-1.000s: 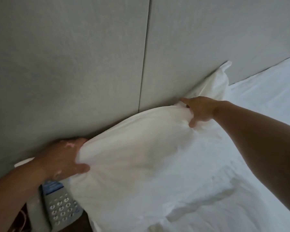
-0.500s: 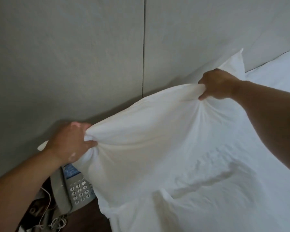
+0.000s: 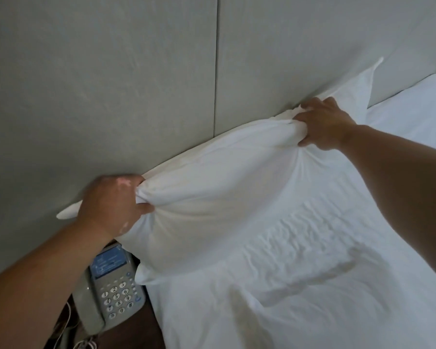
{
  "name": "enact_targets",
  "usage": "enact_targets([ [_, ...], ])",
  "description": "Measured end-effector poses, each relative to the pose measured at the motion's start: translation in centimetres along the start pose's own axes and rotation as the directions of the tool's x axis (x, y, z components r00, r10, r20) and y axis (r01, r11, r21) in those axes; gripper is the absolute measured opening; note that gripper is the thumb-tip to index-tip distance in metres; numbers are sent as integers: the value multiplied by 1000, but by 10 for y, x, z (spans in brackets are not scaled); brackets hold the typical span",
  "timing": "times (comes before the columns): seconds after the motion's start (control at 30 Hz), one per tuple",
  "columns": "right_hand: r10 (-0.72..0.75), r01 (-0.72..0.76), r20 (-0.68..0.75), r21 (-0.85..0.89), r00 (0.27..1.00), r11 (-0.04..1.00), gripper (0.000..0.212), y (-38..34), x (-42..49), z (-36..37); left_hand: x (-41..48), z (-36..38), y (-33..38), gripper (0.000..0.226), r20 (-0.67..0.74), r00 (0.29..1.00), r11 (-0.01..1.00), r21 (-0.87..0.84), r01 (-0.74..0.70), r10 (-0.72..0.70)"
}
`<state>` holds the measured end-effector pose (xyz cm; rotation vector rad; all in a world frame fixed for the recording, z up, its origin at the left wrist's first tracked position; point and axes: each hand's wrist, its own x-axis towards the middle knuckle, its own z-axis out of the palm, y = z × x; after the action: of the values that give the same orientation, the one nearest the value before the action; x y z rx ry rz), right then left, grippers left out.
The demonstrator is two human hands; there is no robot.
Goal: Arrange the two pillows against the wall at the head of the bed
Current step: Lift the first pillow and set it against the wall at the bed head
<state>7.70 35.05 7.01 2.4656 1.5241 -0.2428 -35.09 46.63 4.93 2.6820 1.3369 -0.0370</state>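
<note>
Both hands have shifted right, left hand [image 3: 113,202] and right hand [image 3: 322,123] clenched on the pillow [image 3: 212,197], standing it against the wall [image 3: 111,84].

We find the pillow [image 3: 212,197] lying on the bed [image 3: 312,285], its upper edge against the wall [image 3: 111,84] behind it. Our left hand [image 3: 113,205] grips the pillow's left end; our right hand [image 3: 322,124] grips its upper edge toward the right. A second pillow [image 3: 413,107] lies to the right, also at the wall. To the left of the bed, below the pillow's left end, a telephone [image 3: 113,288] sits on a side surface [image 3: 136,331].
</note>
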Motion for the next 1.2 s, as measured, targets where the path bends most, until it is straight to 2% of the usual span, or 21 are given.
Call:
enact_targets([
  [0.17, -5, 7, 29, -68, 1000, 998, 64, 7, 2, -15, 9, -7, -10, 38, 80, 997, 1000, 7, -3, 2],
  [0.4, 44, -47, 40, 74, 998, 996, 83, 9, -28, -13, -1, -17, -3, 44, 158, 987, 999, 13, 36, -37],
  [0.6, 80, -82, 17, 243, 997, 967, 90, 13, -117, -5, -35, -35, 4, 84, 275, 957, 995, -9, 98, -91],
  [0.67, 88, -94, 34, 298, 996, 950, 91, 13, -164, 8, -56, -37, 5, 93, 272, 955, 991, -21, 130, -120],
  [0.73, 111, -134, 83, 352, 990, 926, 91, 13, -218, 25, -80, -38, 8, 98, 210, 971, 993, -5, 121, -117],
  [0.83, 173, -232, 171, 441, 970, 867, 88, 14, -307, 54, -125, -39, 17, 99, 150, 981, 993, 0, 121, -120],
  [0.93, 243, -342, 248, 531, 938, 776, 85, 13, -403, 90, -172, -24, 25, 98, 150, 976, 979, -109, 175, -158],
  [1.07, 338, -479, 340, 629, 878, 612, 82, 8, -522, 144, -242, 0, 57, 97, 234, 963, 955, -228, 190, -136],
  [1.2, 391, -563, 410, 665, 824, 491, 79, -5, -622, 191, -316, 25, 114, 100, 383, 923, 952, -270, 143, -30],
])
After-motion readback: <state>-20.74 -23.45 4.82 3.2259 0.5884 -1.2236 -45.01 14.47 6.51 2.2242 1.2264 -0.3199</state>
